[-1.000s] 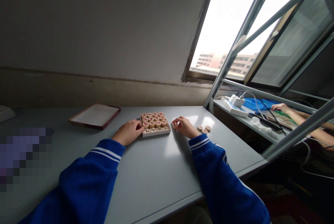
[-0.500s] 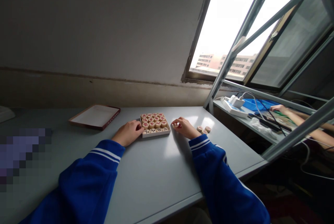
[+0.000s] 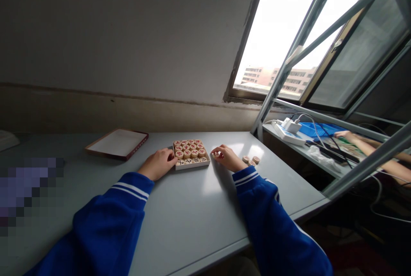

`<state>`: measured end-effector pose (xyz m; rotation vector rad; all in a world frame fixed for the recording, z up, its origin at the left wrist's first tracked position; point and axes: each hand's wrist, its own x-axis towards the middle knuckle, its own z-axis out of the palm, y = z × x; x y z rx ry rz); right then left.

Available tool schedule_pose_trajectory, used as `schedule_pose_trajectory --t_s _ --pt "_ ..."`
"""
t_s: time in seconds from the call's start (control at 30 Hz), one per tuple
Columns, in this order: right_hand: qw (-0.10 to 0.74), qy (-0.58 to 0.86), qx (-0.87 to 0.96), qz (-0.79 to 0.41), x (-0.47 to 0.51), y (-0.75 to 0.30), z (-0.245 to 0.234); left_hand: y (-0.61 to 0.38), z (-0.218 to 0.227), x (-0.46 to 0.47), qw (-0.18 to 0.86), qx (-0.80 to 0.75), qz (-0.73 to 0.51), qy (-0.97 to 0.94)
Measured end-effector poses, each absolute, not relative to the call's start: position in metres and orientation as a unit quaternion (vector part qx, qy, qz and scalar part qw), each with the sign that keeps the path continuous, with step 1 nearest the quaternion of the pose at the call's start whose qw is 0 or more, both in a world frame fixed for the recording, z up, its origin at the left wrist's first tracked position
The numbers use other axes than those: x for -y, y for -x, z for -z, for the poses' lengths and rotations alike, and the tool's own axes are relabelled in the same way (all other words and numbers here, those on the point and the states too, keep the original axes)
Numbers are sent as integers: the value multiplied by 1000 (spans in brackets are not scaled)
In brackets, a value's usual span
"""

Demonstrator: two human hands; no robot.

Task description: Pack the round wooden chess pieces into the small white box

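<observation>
A shallow open box [image 3: 192,166] on the desk holds rows of round wooden Chinese chess pieces [image 3: 194,154]. Most of these bear red characters; the nearest row has black ones. At the box's left edge is my left hand [image 3: 158,163], its fingers curled against the side and corner. To the right of the box, my right hand [image 3: 228,158] pinches a Chinese chess piece [image 3: 216,154] close to the desk top; the fingers partly hide it. Several loose pieces [image 3: 251,162] lie behind my right wrist, upright and flat on the desk.
The box lid [image 3: 117,143] lies upturned on the left of the grey desk [image 3: 186,216]. A metal bed frame [image 3: 268,104] rises at the right. Beyond it, another person's hand [image 3: 343,134] is over a blue tray [image 3: 305,128], near a power strip [image 3: 287,133] and cables.
</observation>
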<state>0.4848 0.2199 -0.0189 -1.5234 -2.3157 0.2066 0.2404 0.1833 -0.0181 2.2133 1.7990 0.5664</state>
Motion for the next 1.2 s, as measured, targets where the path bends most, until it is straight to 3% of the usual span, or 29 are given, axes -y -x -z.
schedule_pose_trajectory --t_s 1.2 --pt "191 530 823 -67 -223 -487 22 -240 20 -185 111 -617 -187 -757"
